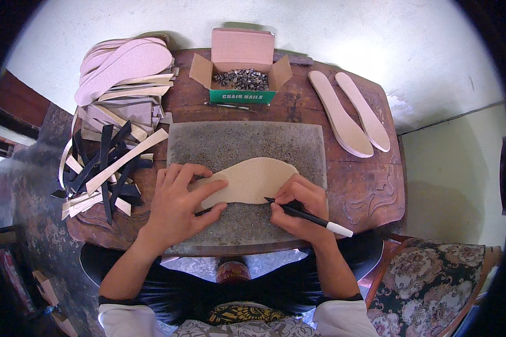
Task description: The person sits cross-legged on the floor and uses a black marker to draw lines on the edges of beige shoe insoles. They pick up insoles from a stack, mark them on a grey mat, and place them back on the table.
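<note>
A beige shoe insole (pixel 250 180) lies crosswise over the grey speckled slab (pixel 247 140) in front of me. My left hand (pixel 183 194) rests on its left end with the fingers spread, pressing it from above. Closed around a black marker pen (pixel 306 214) with a white end, my right hand (pixel 302 205) is at the insole's right end. The pen's dark tip touches or nearly touches the insole near its lower edge. Whether the tip leaves a line there, I cannot tell.
An open box of nails (pixel 242 80) stands behind the slab, with a thin pen (pixel 227 105) before it. Pink insoles (pixel 123 62) are piled at the far left, above black and cream strips (pixel 109 168). Two stacks of beige insoles (pixel 343 121) lie right. A flowered chair (pixel 427 286) stands beside me.
</note>
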`<state>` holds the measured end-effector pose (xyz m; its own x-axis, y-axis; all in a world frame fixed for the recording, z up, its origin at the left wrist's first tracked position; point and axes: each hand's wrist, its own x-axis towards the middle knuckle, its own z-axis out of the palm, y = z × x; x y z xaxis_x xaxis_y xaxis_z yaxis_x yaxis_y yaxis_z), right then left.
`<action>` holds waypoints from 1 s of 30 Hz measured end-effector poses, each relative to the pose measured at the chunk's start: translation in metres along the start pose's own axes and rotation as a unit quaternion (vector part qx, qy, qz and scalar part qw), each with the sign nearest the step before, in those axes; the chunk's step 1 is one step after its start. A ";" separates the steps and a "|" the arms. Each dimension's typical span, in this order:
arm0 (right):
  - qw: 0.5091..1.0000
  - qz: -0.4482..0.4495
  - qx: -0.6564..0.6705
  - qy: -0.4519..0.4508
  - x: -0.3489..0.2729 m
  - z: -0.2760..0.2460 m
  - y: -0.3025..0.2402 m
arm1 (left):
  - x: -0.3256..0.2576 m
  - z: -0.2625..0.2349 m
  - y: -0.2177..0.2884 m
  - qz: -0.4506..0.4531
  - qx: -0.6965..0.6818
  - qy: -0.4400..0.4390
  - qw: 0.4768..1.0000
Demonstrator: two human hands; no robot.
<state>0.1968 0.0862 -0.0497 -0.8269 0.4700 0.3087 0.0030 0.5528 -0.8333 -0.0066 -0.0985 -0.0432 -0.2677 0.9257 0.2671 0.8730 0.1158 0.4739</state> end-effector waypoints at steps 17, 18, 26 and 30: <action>1.000 0.007 -0.009 -0.009 -0.001 0.000 -0.001 | 0.000 0.001 -0.001 -0.002 0.002 -0.002 1.000; 1.000 0.007 -0.006 -0.009 0.000 0.001 -0.002 | -0.001 0.001 -0.001 -0.002 0.002 0.000 1.000; 1.000 0.003 0.005 -0.006 0.000 0.001 -0.001 | 0.000 0.001 0.000 0.002 -0.006 0.005 1.000; 1.000 0.004 -0.001 -0.007 0.001 0.001 -0.002 | 0.001 -0.002 0.001 0.010 0.001 0.005 1.000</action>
<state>0.1954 0.0848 -0.0485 -0.8351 0.4641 0.2955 0.0103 0.5502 -0.8350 -0.0067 -0.0978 -0.0408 -0.2544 0.9242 0.2848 0.8791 0.0983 0.4663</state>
